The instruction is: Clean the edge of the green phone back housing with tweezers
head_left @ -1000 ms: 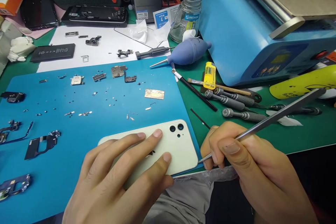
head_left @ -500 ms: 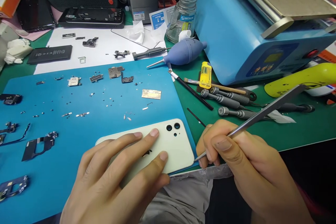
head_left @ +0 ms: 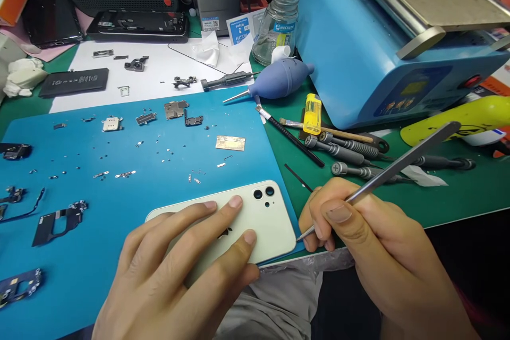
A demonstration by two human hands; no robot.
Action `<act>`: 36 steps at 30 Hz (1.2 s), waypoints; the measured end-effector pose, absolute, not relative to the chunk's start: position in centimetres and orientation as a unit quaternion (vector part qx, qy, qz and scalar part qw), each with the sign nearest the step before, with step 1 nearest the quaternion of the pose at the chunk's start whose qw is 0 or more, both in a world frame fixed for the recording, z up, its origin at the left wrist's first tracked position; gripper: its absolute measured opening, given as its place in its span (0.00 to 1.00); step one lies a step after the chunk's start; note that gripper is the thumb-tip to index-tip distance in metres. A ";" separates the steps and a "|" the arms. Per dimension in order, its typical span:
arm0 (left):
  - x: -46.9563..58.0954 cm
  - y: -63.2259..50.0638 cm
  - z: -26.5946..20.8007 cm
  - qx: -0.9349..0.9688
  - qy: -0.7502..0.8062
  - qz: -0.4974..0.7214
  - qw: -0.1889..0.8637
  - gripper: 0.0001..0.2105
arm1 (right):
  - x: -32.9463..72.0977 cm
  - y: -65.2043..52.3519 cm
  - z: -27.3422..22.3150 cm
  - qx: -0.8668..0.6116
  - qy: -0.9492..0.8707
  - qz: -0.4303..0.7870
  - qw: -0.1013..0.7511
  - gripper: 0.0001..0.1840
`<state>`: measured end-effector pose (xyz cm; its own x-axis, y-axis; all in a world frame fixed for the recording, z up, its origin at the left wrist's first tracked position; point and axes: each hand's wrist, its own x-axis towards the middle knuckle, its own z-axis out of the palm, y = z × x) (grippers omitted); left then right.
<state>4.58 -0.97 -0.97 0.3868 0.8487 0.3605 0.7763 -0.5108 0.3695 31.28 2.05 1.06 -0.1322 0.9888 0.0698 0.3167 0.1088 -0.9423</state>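
Phone (head_left: 255,218), pale green and lying back-up, sits at the near edge of the blue mat (head_left: 99,234) on the desk (head_left: 458,196). Left hand (head_left: 175,276) lies flat over its nearer half, fingers (head_left: 223,207) spread and pressing down rather than gripping. Right hand (head_left: 366,255) pinches a slim metal pry tool (head_left: 382,178) between thumb and fingertips, the fine tip touching the phone's right-hand corner edge. If the tip skids off that rounded corner, it could scratch the back glass or jab the holding hand; the phone also overhangs the mat edge slightly, so a hard push might slide it toward the lap. Further out, tiny screws (head_left: 167,156) and metal shields lie scattered on the mat, easy to scatter with a sweep of the wrist. Beyond lie screwdrivers (head_left: 346,151), a dust blower (head_left: 281,78), a glass jar (head_left: 277,26) and a blue machine (head_left: 370,48).
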 end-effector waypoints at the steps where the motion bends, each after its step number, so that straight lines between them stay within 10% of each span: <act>1: 4.6 -1.0 -0.9 0.829 0.491 0.258 0.073 0.12 | 31.3 2.0 1.1 -0.522 -0.628 0.417 0.401 0.26; 36: 4.6 -1.0 -0.8 0.835 0.486 0.247 0.070 0.12 | 31.3 2.2 1.2 -0.503 -0.648 0.414 0.393 0.24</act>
<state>4.55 -1.00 -0.78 0.4048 0.8468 0.3451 0.7774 -0.5174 0.3577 31.32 2.16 1.17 -0.1839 0.9785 0.0932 0.3270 0.1503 -0.9330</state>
